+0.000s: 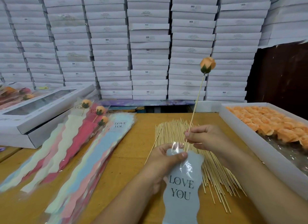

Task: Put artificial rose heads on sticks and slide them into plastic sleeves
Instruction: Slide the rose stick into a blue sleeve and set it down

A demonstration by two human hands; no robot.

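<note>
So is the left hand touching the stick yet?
Cannot tell. In the head view the left hand grips the blue sleeve; clear film hides the stick's lower tip beside the thumb.

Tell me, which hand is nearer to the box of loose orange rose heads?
Right. The right hand, pinching the stick, is just left of the box of rose heads. The left hand, gripping the sleeve, is lower and farther left.

We see a thin pale wood stick point(195, 105) w/ matt peach fabric-like rose head point(207, 64); sleeve point(182, 187) is glossy clear plastic w/ matt blue paper insert. Counter point(130, 157) smooth tan wood; far boxes point(148, 40) matt white card.
</note>
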